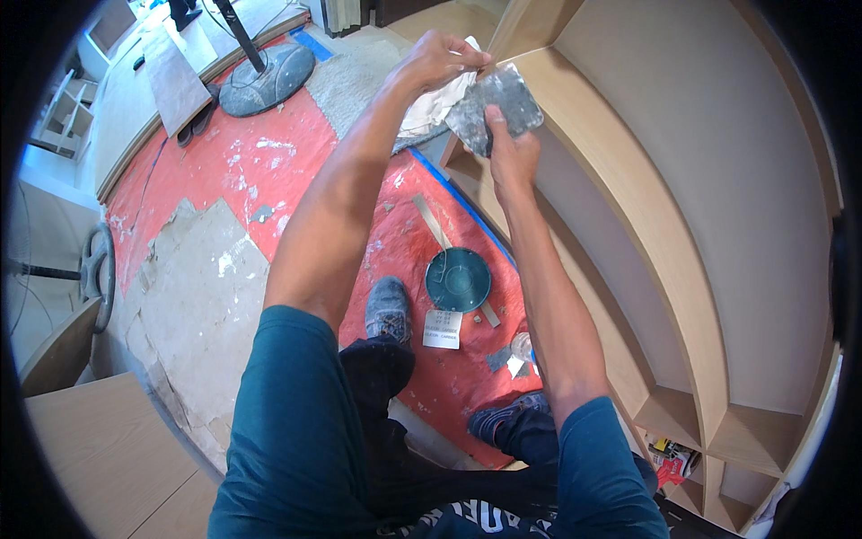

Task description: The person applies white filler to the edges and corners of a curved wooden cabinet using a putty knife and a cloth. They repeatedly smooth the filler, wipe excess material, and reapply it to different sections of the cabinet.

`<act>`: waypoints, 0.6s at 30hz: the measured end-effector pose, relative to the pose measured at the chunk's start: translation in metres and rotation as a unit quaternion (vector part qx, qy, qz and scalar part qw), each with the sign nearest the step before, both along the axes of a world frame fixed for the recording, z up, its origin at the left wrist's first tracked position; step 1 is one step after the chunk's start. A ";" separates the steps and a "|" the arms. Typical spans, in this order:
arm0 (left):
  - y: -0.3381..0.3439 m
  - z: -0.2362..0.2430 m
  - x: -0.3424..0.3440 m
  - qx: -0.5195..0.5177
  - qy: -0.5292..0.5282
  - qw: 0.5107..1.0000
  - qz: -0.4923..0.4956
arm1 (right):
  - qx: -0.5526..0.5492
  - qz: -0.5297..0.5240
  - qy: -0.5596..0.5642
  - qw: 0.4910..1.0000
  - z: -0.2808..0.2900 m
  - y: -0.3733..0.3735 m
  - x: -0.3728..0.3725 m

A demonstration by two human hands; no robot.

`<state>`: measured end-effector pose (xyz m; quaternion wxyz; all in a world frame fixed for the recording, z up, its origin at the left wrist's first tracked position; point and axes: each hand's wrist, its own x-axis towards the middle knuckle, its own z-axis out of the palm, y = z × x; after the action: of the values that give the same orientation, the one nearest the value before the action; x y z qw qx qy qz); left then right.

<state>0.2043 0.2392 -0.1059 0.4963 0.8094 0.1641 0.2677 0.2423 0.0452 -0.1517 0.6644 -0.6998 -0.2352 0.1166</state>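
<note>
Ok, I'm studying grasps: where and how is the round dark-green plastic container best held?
Probably pinch the container at its right rim, from above: its circular edge looks freer there, while a grey fabric shoe and white rectangular card flank its left and near sides.

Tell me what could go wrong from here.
The flat grey plate in the right hand appears close to the wooden shelving, so a slip might scrape the wood. The round teal bowl sits on the floor by the left shoe and might be kicked or stepped in. The red floor covering looks creased in places, so a foot could catch on it.
</note>
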 end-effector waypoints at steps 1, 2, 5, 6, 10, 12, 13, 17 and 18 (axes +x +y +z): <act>0.002 -0.004 -0.003 0.009 -0.009 1.000 0.004 | -0.022 -0.001 -0.008 1.000 -0.002 -0.007 -0.003; 0.002 -0.008 -0.006 0.018 -0.017 1.000 0.008 | -0.038 0.006 -0.035 0.999 -0.004 -0.018 -0.008; -0.026 -0.007 -0.010 0.031 -0.015 0.997 0.072 | -0.087 0.019 -0.093 0.992 -0.004 -0.073 -0.033; -0.044 -0.002 -0.010 0.034 -0.010 0.994 0.101 | -0.100 0.022 -0.096 0.990 -0.003 -0.093 -0.040; -0.062 -0.002 -0.007 0.010 -0.038 0.982 0.183 | -0.154 0.053 -0.083 0.983 -0.025 -0.152 -0.052; -0.054 -0.008 -0.006 -0.012 -0.056 0.979 0.194 | -0.174 0.064 -0.088 0.979 -0.030 -0.175 -0.056; -0.053 -0.007 -0.005 -0.025 -0.068 0.978 0.197 | -0.189 0.069 -0.090 0.975 -0.028 -0.188 -0.056; -0.057 0.008 -0.002 -0.007 -0.018 0.977 0.213 | -0.195 0.063 -0.124 0.971 -0.021 -0.223 -0.047; -0.064 0.014 -0.001 0.017 -0.005 0.972 0.233 | -0.227 0.077 -0.148 0.960 -0.015 -0.233 -0.042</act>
<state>0.2035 0.1757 -0.0914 0.4077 0.7558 0.3408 0.3826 0.2004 -0.1876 -0.1668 0.4348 -0.8215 -0.3511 0.1130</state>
